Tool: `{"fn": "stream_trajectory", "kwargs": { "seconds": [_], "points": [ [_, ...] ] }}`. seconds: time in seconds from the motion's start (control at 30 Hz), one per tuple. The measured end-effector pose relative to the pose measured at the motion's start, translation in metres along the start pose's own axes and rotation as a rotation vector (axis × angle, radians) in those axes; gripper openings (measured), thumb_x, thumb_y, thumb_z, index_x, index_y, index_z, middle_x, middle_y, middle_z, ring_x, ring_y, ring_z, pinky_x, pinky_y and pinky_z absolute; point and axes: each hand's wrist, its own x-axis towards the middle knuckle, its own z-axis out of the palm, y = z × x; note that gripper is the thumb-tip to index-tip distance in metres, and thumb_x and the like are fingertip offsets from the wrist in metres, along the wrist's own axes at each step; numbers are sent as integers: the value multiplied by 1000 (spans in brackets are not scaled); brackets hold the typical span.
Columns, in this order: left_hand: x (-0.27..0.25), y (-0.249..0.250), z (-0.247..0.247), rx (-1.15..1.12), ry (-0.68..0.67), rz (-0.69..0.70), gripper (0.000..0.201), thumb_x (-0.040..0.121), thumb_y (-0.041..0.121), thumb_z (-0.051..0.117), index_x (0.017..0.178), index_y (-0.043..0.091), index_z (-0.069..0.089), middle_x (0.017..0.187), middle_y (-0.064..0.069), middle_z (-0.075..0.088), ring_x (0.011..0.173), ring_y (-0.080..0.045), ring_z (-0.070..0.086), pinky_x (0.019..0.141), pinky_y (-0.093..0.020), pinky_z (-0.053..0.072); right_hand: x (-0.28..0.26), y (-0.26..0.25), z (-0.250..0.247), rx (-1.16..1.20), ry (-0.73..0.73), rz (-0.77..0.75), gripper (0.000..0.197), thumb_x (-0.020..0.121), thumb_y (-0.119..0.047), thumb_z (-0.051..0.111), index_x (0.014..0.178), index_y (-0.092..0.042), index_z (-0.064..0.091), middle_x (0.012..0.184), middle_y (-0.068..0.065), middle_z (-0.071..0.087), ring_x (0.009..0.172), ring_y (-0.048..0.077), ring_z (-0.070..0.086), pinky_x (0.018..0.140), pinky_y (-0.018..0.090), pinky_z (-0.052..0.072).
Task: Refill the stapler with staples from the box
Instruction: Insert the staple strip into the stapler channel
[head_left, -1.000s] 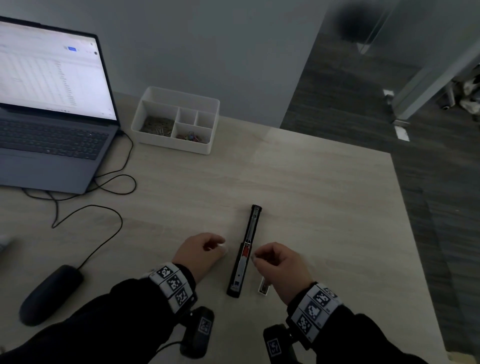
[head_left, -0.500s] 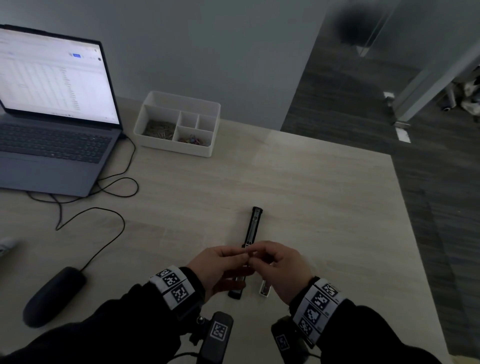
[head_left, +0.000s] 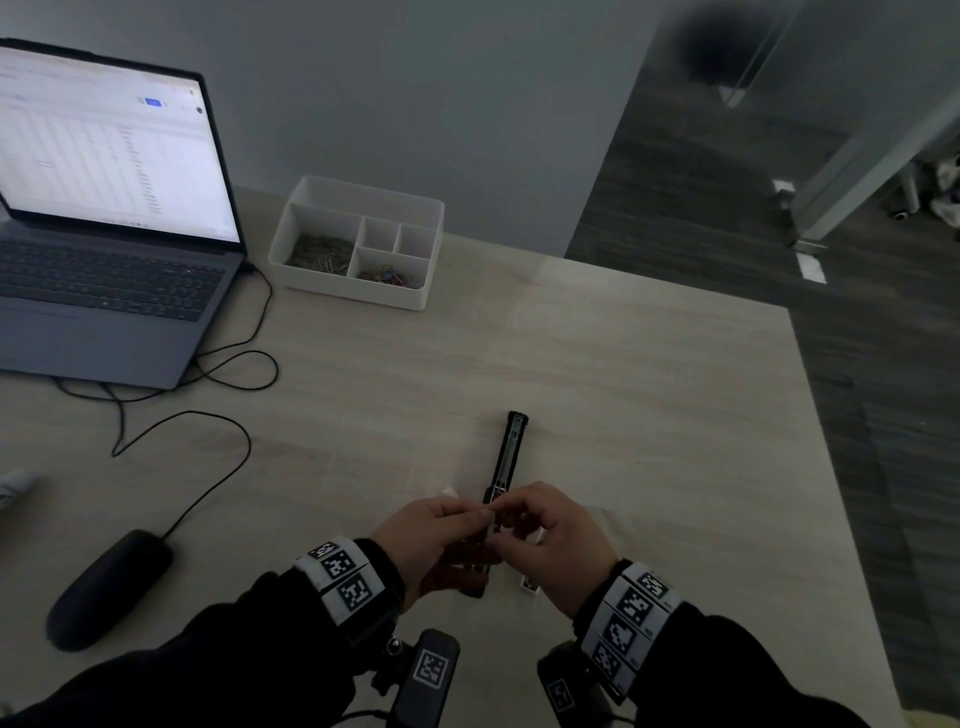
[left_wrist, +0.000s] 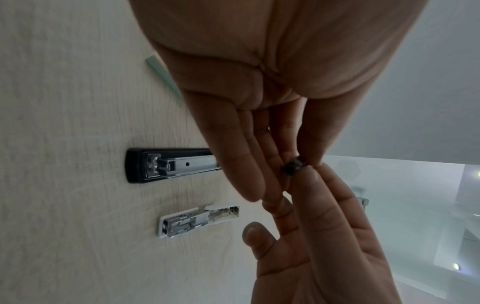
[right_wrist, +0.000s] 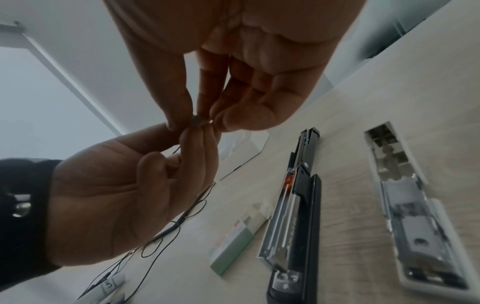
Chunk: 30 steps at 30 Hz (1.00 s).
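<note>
- Both hands, left (left_wrist: 259, 115) and right (right_wrist: 233, 67), pinch one staple strip (left_wrist: 294, 167) above the desk (head_left: 623, 389).
- Stapler (right_wrist: 291, 216) lies opened, apparently unloaded.
- Box (right_wrist: 233, 248) lies beside it.
- Remaining: load strip, close.

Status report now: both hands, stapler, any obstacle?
Left hand and right hand pinch one small staple strip. Stapler open on table. No obstacle seen.
</note>
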Motion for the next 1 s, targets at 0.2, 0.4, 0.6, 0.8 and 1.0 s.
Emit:
{"fn": "stream_trajectory", "kwargs": {
  "seconds": [0.2, 0.4, 0.6, 0.8, 1.0],
  "points": [
    [2, 3, -4, -22, 36, -4, 16, 87, 17, 67, 98, 6, 70, 96, -18, 68, 90, -32, 67, 78, -44, 56, 2, 3, 6, 62, 53, 125, 21, 75, -18, 76, 88, -31, 66, 82, -7, 68, 70, 11, 66, 53, 22, 52],
    [4, -1, -5, 21, 54, 6, 4, 83, 8, 71, 85, 10, 68, 83, -11, 73, 84, -26, 71, 78, -44, 56, 3, 1, 6, 98, 9, 149, 20, 75, -10, 72, 83, -28, 66, 83, -5, 70, 66, 17, 66, 52, 23, 53],
    [4, 0, -9, 30, 63, 2, 11, 80, 11, 73, 90, 7, 71, 87, -13, 73, 84, -25, 71, 80, -44, 57, 6, 4, 7, 176, 12, 187, 15, 76, -6, 76, 79, -20, 69, 69, -4, 66, 61, 3, 59, 59, 22, 51],
    [2, -1, -9, 11, 34, 2, 18, 85, 10, 68, 101, 8, 75, 87, -11, 74, 81, -21, 69, 74, -36, 57, 10, 7, 9, 256, 51, 285, 19, 78, -5, 75, 72, -23, 72, 64, -3, 66, 57, 10, 57, 54, 25, 49],
    [5, -3, -12, -37, 79, -1, 14, 87, 7, 65, 97, 8, 75, 93, -15, 73, 85, -22, 69, 67, -29, 59, 14, 6, 7, 236, 70, 339, 10, 79, -10, 76, 73, -18, 73, 63, 3, 68, 57, 12, 58, 51, 22, 48]
  ]
}}
